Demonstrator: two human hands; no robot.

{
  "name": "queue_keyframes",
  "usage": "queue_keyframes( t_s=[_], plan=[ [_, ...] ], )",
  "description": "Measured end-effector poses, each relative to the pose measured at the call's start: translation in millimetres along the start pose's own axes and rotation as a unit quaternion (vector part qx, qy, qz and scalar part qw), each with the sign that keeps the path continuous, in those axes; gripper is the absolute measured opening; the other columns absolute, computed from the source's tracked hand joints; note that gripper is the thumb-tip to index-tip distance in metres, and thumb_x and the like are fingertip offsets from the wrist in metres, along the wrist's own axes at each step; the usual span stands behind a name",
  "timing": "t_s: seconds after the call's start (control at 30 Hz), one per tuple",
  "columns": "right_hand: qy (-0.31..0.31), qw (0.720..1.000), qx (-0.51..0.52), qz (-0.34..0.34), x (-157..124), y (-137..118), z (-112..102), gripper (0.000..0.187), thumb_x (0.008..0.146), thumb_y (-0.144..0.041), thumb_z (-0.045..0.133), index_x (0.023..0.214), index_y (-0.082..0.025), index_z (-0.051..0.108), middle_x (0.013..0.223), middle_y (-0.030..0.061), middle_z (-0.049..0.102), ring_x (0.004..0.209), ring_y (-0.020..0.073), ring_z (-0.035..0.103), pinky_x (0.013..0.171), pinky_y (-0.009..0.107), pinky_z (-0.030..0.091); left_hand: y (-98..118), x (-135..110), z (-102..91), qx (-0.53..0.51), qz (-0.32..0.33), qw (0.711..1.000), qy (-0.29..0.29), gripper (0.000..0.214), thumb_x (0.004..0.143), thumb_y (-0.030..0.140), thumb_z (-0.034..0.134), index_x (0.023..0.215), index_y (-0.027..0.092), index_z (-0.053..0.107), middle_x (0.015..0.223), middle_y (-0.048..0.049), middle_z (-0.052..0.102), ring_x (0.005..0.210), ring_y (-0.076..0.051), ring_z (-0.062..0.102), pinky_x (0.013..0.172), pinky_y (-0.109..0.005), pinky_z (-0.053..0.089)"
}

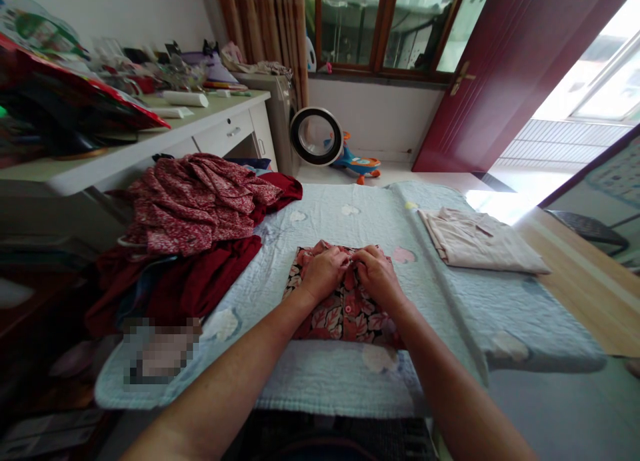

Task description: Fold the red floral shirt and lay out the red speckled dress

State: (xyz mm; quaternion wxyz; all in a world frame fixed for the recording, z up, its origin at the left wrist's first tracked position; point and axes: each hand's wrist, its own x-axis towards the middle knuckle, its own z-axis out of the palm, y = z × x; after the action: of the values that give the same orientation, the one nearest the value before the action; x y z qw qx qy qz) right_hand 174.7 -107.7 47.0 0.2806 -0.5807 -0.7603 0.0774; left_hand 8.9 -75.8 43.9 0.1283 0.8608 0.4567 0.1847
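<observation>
A red, leaf-patterned garment (345, 314) lies folded on the light blue quilted cover (450, 294) in front of me. My left hand (324, 272) and my right hand (379, 274) rest side by side on its far end. The fingers of both curl down and pinch the cloth at the top edge.
A heap of red patterned and dark red clothes (195, 207) lies at the left. A folded beige garment (480, 242) sits at the right on the cover. A cluttered white desk (220, 124) stands behind. A round fan (317, 136), a toy (363, 164) and a red door (505, 74) are farther back.
</observation>
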Motion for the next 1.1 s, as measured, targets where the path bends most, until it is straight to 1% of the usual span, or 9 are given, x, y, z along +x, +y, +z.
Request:
queue_keyframes(
  t_s=[0.1, 0.23, 0.33, 0.43, 0.6, 0.77, 0.83, 0.97, 1.1],
  plan=[
    [-0.002, 1.0, 0.0, 0.008, 3, -2, 2, 0.025, 0.09, -0.014, 0.045, 0.099, -0.023, 0.067, 0.101, 0.0057, 0.061, 0.095, 0.0198, 0.056, 0.087, 0.029, 0.041, 2, 4, 2.3, -0.034, -0.007, 0.999, 0.005, 0.023, 0.093, 0.024, 0.047, 0.105, 0.017, 0.065, 0.106, -0.0078, 0.064, 0.097, -0.021, 0.061, 0.088, -0.031, 0.047],
    [-0.037, 0.999, -0.019, 0.022, 3, 0, 14, 0.026, 0.09, -0.014, 0.046, 0.106, -0.022, 0.065, 0.105, 0.0071, 0.061, 0.095, 0.0195, 0.056, 0.084, 0.029, 0.042, 0, 2, 7.2, -0.086, -0.057, 0.994, 0.026, 0.026, 0.086, 0.016, 0.052, 0.11, 0.019, 0.062, 0.112, -0.0069, 0.063, 0.099, -0.02, 0.06, 0.089, -0.031, 0.047],
    [-0.023, 0.998, -0.031, 0.046, 2, 2, 20, 0.024, 0.088, -0.014, 0.05, 0.108, -0.021, 0.062, 0.109, 0.0078, 0.059, 0.099, 0.0209, 0.054, 0.086, 0.03, 0.043, -4, -3, 5.0, -0.11, -0.058, 0.99, 0.058, 0.035, 0.082, 0.008, 0.05, 0.115, 0.019, 0.058, 0.116, -0.0072, 0.061, 0.107, -0.019, 0.058, 0.094, -0.032, 0.046],
    [0.003, 0.997, -0.024, 0.068, 1, 1, 19, 0.018, 0.086, -0.015, 0.053, 0.101, -0.02, 0.06, 0.106, 0.0075, 0.058, 0.099, 0.0214, 0.054, 0.087, 0.032, 0.043, -6, -11, 0.3, -0.101, -0.041, 0.99, 0.086, 0.035, 0.083, 0.005, 0.046, 0.113, 0.017, 0.059, 0.116, -0.0082, 0.061, 0.112, -0.02, 0.056, 0.098, -0.035, 0.044],
    [0.008, 0.999, 0.0, 0.041, -11, -7, 12, 0.021, 0.088, -0.01, 0.047, 0.096, -0.02, 0.063, 0.104, 0.0077, 0.058, 0.098, 0.0201, 0.054, 0.089, 0.031, 0.044, -1, -31, 4.5, -0.057, -0.004, 0.995, 0.084, 0.03, 0.089, 0.011, 0.046, 0.115, 0.018, 0.059, 0.119, -0.0079, 0.064, 0.116, -0.022, 0.056, 0.105, -0.04, 0.04],
    [0.003, 1.0, -0.002, -0.002, -24, -7, 19, 0.018, 0.087, -0.013, 0.053, 0.096, -0.019, 0.068, 0.103, 0.0087, 0.058, 0.1, 0.022, 0.052, 0.093, 0.033, 0.044, 0, -40, 14.9, -0.004, -0.021, 0.997, 0.068, 0.038, 0.084, 0.023, 0.061, 0.121, 0.015, 0.057, 0.128, -0.0122, 0.06, 0.122, -0.027, 0.052, 0.107, -0.044, 0.038],
    [0.006, 1.0, -0.002, -0.008, -26, -5, 22, 0.019, 0.088, -0.014, 0.054, 0.097, -0.019, 0.069, 0.103, 0.0085, 0.059, 0.101, 0.0223, 0.052, 0.094, 0.034, 0.044, 0, -39, 13.8, 0.001, -0.025, 0.998, 0.061, 0.033, 0.083, 0.021, 0.062, 0.115, 0.014, 0.059, 0.122, -0.0125, 0.062, 0.118, -0.026, 0.054, 0.104, -0.042, 0.04],
    [0.018, 1.0, 0.007, -0.018, -28, -2, 25, 0.02, 0.089, -0.015, 0.054, 0.099, -0.02, 0.071, 0.103, 0.0076, 0.06, 0.101, 0.0218, 0.052, 0.094, 0.034, 0.043, 1, -34, 6.7, 0.027, -0.033, 0.998, 0.052, 0.013, 0.085, 0.01, 0.052, 0.089, 0.016, 0.062, 0.097, -0.0089, 0.066, 0.097, -0.023, 0.06, 0.091, -0.037, 0.046],
    [0.022, 0.999, 0.013, -0.025, -29, -2, 26, 0.021, 0.091, -0.016, 0.053, 0.1, -0.021, 0.071, 0.103, 0.0068, 0.063, 0.1, 0.0211, 0.053, 0.094, 0.034, 0.043, 3, -32, 4.1, 0.015, -0.052, 0.993, 0.1, 0.015, 0.088, 0.011, 0.048, 0.089, 0.018, 0.061, 0.094, -0.0073, 0.066, 0.091, -0.022, 0.061, 0.086, -0.035, 0.047]
  ],
)
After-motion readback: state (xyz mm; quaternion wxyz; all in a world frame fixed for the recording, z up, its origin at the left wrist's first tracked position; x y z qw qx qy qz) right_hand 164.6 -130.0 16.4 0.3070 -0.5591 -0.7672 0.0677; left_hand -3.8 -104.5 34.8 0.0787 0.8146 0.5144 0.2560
